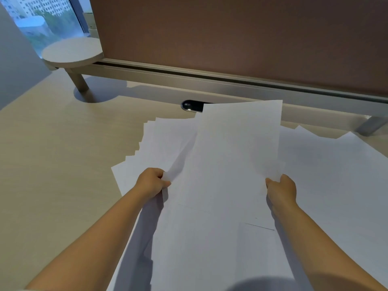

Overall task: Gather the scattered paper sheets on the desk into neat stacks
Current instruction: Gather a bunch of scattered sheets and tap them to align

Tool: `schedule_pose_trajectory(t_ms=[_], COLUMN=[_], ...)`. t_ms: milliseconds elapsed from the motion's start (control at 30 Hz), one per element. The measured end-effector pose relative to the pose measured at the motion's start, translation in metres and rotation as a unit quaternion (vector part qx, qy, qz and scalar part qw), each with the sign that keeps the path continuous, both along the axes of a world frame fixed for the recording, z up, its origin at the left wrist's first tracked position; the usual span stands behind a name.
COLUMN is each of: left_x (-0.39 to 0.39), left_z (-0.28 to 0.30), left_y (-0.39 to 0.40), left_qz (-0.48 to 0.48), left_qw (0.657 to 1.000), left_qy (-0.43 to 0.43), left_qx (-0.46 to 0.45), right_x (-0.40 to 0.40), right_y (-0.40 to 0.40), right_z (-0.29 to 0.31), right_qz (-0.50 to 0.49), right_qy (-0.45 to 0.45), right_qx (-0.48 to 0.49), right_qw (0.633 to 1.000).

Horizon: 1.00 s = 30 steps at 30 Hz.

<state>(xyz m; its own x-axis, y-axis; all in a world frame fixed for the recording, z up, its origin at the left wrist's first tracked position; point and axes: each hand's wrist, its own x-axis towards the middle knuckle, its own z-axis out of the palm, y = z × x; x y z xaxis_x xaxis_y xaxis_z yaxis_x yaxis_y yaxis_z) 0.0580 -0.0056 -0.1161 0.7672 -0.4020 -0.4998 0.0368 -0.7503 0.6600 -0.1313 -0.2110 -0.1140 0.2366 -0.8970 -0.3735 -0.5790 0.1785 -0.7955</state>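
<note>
I hold a bundle of white paper sheets [235, 148] lifted above the desk, its far end raised toward the partition. My left hand [151, 182] pinches the bundle's left edge. My right hand [282, 186] grips its right edge. More white sheets lie fanned out on the desk at the left [159, 139]. Others spread flat at the right [336, 175]. Further sheets [199, 248] lie under the bundle, between my forearms.
The light wooden desk [52, 164] stretches to the left. A brown partition [231, 34] on a metal rail [210, 80] closes the back. A round shelf [71, 52] on a leg stands at the back left. A black cable grommet [190, 105] sits behind the sheets.
</note>
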Motion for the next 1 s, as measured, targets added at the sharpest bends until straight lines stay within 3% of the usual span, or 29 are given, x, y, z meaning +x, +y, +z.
schedule_pose_trajectory(t_ms=[233,400,533,633,833,1000], left_x=[0.006,0.004,0.009,0.016,0.028,0.018], left_z=[0.009,0.009,0.002,0.002,0.006,0.012], left_y=[0.004,0.003,0.000,-0.006,-0.042,-0.066], left_qz=[-0.031,0.047,0.072,0.134,0.216,0.192], left_qw=[0.996,0.987,0.995,0.990,0.975,0.976], left_qy=[0.077,0.122,0.054,0.007,0.007,0.003], left_qx=[-0.045,-0.092,-0.052,-0.052,-0.059,-0.107], right_x=[0.013,0.014,0.006,-0.001,-0.007,0.000], right_y=[-0.008,-0.009,-0.015,-0.019,-0.015,-0.003], right_z=[0.004,-0.001,0.005,0.010,0.001,0.000], right_qz=[0.019,0.012,0.019,0.013,0.072,0.052], right_qy=[-0.042,0.018,0.029,-0.001,0.000,-0.022], right_qx=[0.047,-0.039,-0.083,-0.063,-0.020,-0.042], right_qw=[0.998,0.999,0.996,0.998,0.997,0.998])
